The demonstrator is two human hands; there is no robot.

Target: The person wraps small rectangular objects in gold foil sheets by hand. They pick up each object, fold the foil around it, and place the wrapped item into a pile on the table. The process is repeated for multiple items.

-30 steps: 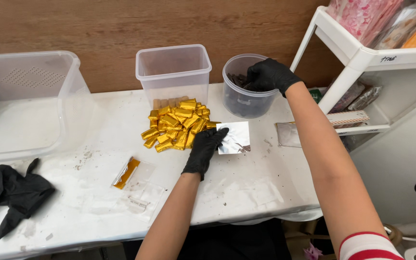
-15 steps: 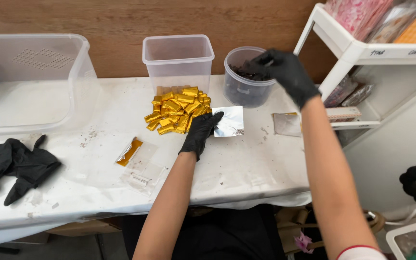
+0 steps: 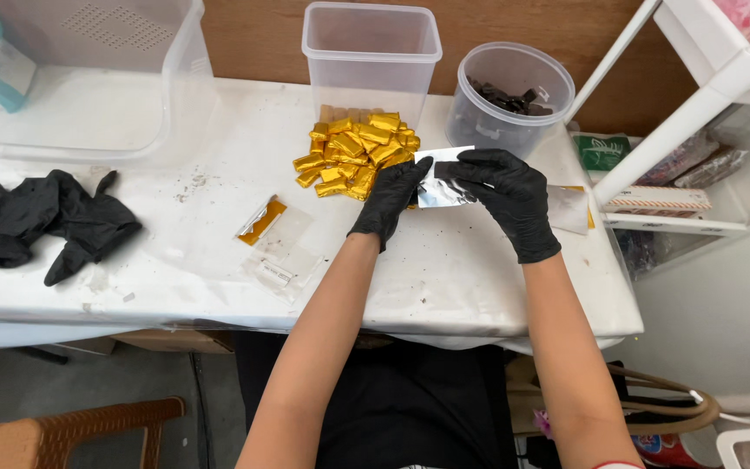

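Both my hands wear black gloves and meet over a silver foil sheet (image 3: 438, 179) on the white table (image 3: 444, 278). My left hand (image 3: 390, 200) presses the sheet's left edge with curled fingers. My right hand (image 3: 505, 195) pinches the sheet's right side. A pile of gold-wrapped pieces (image 3: 356, 155) lies just left of the sheet. Behind it stands a round clear tub (image 3: 509, 100) with dark pieces inside. Whether a dark piece lies under the foil is hidden by my fingers.
An empty clear square container (image 3: 371, 59) stands behind the gold pile. A large clear bin (image 3: 88, 78) sits at the far left, spare black gloves (image 3: 45, 221) in front of it. A gold wrapper and clear film (image 3: 275, 239) lie mid-table. More foil (image 3: 570, 208) and a white shelf rack (image 3: 696, 104) are at right.
My right hand came out of the round tub and down to the foil sheet, joining my left hand, which stayed on the sheet. The camera view moved closer.
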